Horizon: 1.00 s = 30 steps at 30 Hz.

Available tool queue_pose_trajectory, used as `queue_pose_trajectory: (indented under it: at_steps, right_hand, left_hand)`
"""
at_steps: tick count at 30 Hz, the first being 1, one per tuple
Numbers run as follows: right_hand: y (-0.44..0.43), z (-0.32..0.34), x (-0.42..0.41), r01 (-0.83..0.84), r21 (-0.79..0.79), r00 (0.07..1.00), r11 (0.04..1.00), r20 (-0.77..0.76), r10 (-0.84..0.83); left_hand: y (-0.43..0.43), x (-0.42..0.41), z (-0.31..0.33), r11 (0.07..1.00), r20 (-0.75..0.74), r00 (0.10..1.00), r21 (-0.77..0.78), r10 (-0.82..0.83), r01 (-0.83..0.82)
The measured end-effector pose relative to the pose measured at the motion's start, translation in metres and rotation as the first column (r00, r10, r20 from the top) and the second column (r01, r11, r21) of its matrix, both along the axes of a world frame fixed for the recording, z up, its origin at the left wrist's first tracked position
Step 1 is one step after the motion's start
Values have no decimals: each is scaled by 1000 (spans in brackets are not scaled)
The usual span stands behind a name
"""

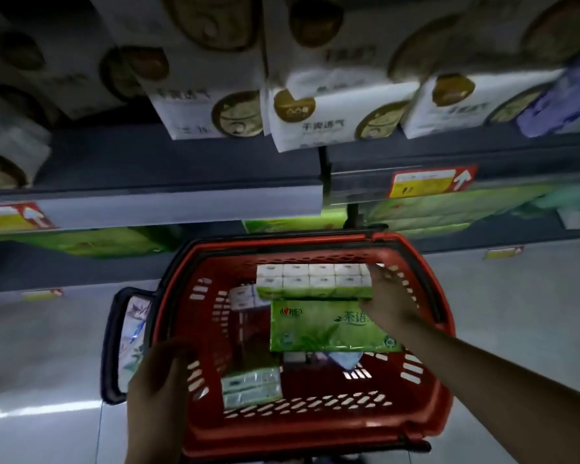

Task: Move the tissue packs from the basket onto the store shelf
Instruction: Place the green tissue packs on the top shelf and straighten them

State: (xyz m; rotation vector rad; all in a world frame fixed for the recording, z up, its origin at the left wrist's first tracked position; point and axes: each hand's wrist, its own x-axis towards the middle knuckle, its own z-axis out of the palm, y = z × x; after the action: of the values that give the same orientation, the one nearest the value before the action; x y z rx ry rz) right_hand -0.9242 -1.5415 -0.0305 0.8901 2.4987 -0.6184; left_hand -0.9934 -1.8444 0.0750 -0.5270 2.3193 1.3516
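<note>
One grip: fingers (380, 275) of our right hand (387, 303) curled round the right end of the green tissue pack (318, 316), held over the red basket (315, 426) | left hand (161, 380) gripped the near rim | we judged: lift level, hold basket steady, aim at the green-stocked shelf (81, 267).

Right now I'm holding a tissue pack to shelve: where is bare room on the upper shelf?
Bare deck on the upper shelf lies between the far-left white packs and the middle white pack. Rightward, further white packs and a purple pack crowd the edge.
</note>
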Motion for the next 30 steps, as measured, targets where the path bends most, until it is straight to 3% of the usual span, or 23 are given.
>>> queue_pose_trajectory:
  at_steps: [4, 7, 13, 18, 22, 28, 30]
  right_hand:
    - [1, -29, -28, 34, -41, 995, 999, 96, -30]
    - [1, -39, -37, 55, 4, 992, 998, 111, -55]
    - [-2, -39, -20, -294, 248, 946, 923, 213, 244]
    - [-3, -37, -7, -415, 271, 904, 869, 233, 359]
    - [-11, -34, -6, -303, 202, 945, 931, 189, 267]
    - [-28, -4, 11, -93, 162, 995, 982, -23, 98]
    - [-35, 13, 20, 24, 79, 993, 997, -114, -15]
  left_hand:
    - [-1, 1, -17, 997, 98, 993, 36, 64, -68]
    - [-1, 1, -24, 999, 80, 996, 25, 24, -26]
    - [-6, 5, -42, 998, 78, 997, -56, -27, 32]
    - [1, 8, -36, 998, 118, 993, -47, -25, 31]
    - [1, 13, -31, 999, 113, 993, -42, -27, 31]
    - [-5, 24, -19, 999, 147, 989, -50, 13, -5]
    - [-7, 27, -11, 998, 151, 989, -65, -3, 13]
